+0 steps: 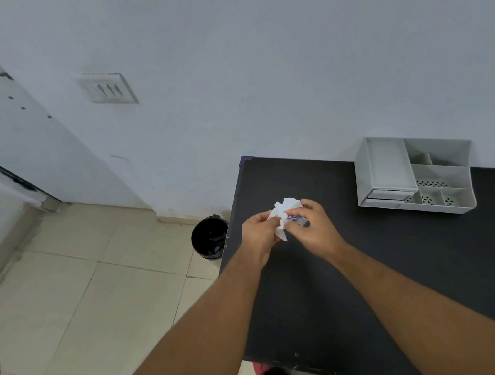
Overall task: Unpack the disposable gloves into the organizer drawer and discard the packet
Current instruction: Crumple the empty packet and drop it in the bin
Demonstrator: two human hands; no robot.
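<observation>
A crumpled white packet (286,211) with a small blue mark is held over the left part of the black table (361,267). My left hand (258,234) grips its left side and my right hand (315,226) pinches its right side at the blue mark. The white organizer (413,174) stands at the back right of the table against the wall, with its small drawer (387,196) at the lower left front looking closed. No gloves can be made out apart from the packet.
A black waste bin (209,237) with a dark liner stands on the tiled floor just left of the table's edge. A white wall runs behind, with a switch plate (108,88) on it. A door (20,137) is at far left.
</observation>
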